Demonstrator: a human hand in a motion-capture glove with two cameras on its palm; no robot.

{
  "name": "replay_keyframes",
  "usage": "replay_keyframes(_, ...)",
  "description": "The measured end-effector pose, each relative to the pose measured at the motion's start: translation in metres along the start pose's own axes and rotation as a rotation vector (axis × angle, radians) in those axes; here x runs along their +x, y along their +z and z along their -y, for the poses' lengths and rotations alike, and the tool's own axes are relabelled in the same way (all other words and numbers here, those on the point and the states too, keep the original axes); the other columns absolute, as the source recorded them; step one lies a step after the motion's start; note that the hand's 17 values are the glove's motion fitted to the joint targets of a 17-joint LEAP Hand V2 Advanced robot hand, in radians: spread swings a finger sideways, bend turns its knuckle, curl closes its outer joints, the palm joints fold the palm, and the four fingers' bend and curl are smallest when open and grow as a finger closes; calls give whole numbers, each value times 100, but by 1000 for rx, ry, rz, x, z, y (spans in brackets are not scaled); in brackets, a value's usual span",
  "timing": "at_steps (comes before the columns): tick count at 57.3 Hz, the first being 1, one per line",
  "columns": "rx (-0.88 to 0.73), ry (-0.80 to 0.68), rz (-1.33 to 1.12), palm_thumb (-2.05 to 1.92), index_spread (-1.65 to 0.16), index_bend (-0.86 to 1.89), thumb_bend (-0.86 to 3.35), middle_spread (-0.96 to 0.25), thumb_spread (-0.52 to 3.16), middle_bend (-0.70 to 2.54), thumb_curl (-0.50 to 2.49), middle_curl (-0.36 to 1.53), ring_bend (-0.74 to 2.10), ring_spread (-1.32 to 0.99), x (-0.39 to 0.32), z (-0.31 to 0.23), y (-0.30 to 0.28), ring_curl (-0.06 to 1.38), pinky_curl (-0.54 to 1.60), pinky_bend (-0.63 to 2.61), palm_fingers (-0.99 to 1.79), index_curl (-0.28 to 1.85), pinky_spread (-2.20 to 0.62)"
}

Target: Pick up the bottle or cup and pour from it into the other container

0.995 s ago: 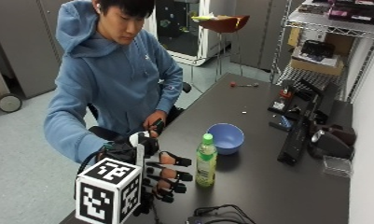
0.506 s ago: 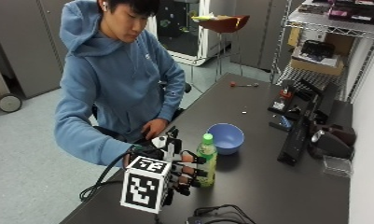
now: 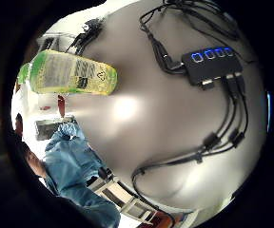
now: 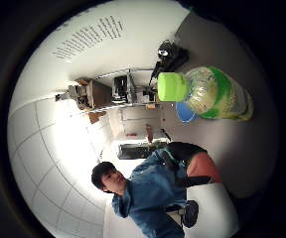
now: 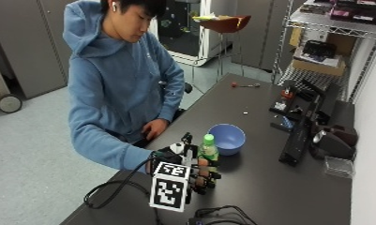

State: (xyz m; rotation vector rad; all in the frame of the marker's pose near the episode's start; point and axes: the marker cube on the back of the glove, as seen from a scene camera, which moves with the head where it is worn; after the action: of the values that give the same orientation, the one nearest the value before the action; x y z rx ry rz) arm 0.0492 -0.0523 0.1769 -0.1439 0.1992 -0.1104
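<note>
Gloved right hand [image 5: 197,174] wraps its fingers around the upright bottle [image 5: 206,149]; blue bowl [image 5: 227,138] sits just beyond it.

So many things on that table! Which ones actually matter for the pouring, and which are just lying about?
For the job: green-capped bottle, blue bowl, gloved right hand at the bottle.

Just lying about: black hub with blue lights, its cables, dark equipment beside the shelf.

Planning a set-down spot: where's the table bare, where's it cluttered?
Bare: table between the bowl and the black gear at the wall side, and the stretch beyond the bowl. Crowded: near edge, where the right hand, bottle and cables sit.
</note>
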Motion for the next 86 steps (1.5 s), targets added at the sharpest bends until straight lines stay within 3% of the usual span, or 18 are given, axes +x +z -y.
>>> replay_keyframes(11, 19, -37, 52, 69, -39, 15, -3, -3, 80, 18, 36, 29, 36, 9, 3, 12, 25, 29, 34, 28, 19, 26, 25)
replay_keyframes(24, 157, -164, 151, 76, -39, 10, -1, 2, 80, 19, 37, 29, 44, 11, -1, 32, 55, 31, 36, 34, 17, 22, 25)
replay_keyframes(31, 273, -232, 208, 87, -35, 8, 0, 7, 76, 29, 39, 33, 54, 12, -4, 41, 69, 32, 34, 34, 40, 19, 24)
replay_keyframes(41, 409, -250, 288, 105, -22, 20, 2, 3, 69, 41, 45, 38, 54, 0, -6, 51, 81, 33, 33, 30, 89, 24, 18)
replay_keyframes(55, 416, -200, 248, 112, -16, 16, -2, -4, 36, 35, 57, 43, 50, -10, -19, 61, 88, 38, 35, 23, 103, 33, 5)
replay_keyframes(64, 367, -175, 31, 112, -15, 15, -3, -5, 25, 34, 61, 45, 48, -13, -47, 63, 86, 40, 35, 21, 105, 35, 1)
replay_keyframes(72, 343, -117, -349, 112, -14, 14, -3, -6, 20, 31, 64, 47, 47, -13, -73, 71, 70, 42, 36, 21, 106, 36, 0)
replay_keyframes(86, 89, 32, -992, 111, -14, 14, -4, -6, 18, 29, 67, 49, 45, -14, -127, 71, 76, 44, 37, 20, 107, 37, -2)
